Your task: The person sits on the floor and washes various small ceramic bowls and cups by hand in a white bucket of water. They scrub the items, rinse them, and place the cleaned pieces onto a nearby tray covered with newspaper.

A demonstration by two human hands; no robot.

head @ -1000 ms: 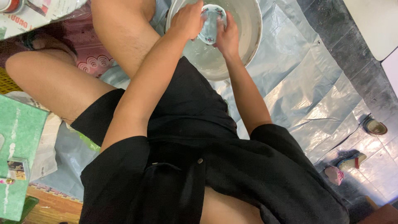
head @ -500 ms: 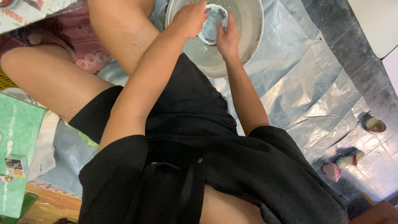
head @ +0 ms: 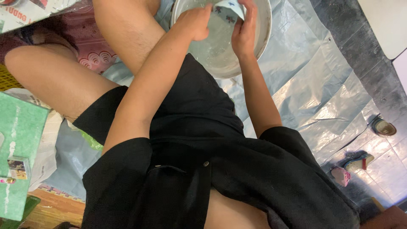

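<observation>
Both my hands are over the metal basin [head: 265,29], which sits on the silver tarp [head: 313,89] on the floor in front of my legs. My left hand [head: 193,21] and right hand [head: 243,34] hold a small pale bowl [head: 231,7] with dark blue marks, at the top edge of the view, above the cloudy water in the basin. Right grip is wrapped round the bowl's side from below, fingers closed on it; left grip is curled, knuckles toward me, fingertips at the bowl's near rim, holding it too as far as I can see. Bowl looks like glazed ceramic or hard plastic, can't tell which; I judge it light, stiff, wet and so slippery, chips if dropped on the basin rim. Best hold is across the wall, thumb inside the rim, fingers outside, not on the wet base. It's tilted, mouth facing roughly toward me and down at the water; no real long axis since it's round, and its upper part is cut off by the frame. Sandals [head: 358,161] lie well apart on the tarp to my right, green box [head: 19,140] at my left.
</observation>
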